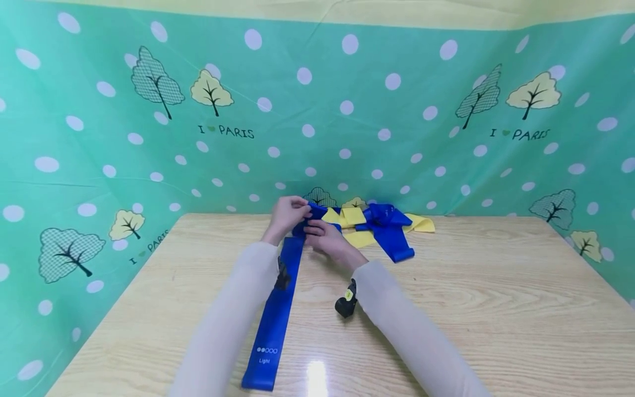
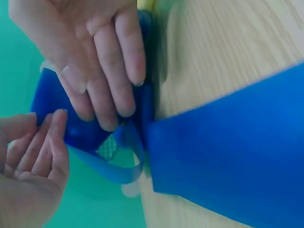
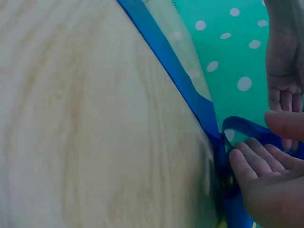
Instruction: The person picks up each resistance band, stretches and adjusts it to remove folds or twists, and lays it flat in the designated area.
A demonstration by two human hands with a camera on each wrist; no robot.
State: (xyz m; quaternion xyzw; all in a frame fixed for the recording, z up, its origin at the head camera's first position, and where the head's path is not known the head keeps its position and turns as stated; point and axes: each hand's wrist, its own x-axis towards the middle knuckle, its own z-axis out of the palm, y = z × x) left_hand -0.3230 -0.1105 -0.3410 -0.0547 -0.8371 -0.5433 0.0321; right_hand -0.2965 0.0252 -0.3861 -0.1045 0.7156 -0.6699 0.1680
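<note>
At the far edge of the table, my left hand (image 1: 288,216) pinches the edge of a blue resistance band (image 2: 50,97) between thumb and fingers. My right hand (image 1: 328,241) lies against the same bunched blue part, its fingers (image 2: 107,71) nearly straight in the left wrist view. A loop of the blue band (image 3: 244,126) bends beside the right fingertips. Beneath the left forearm, a long flat blue band (image 1: 280,309) marked "Light" runs toward the near edge. Whether it joins the bunched part is hidden by the hands.
Right of the hands lies a heap of yellow bands (image 1: 359,238) and a knotted blue band (image 1: 389,231). The wooden table (image 1: 471,309) ends against a green dotted cloth (image 1: 317,110) hanging behind. A black wrist camera (image 1: 345,303) hangs under the right forearm.
</note>
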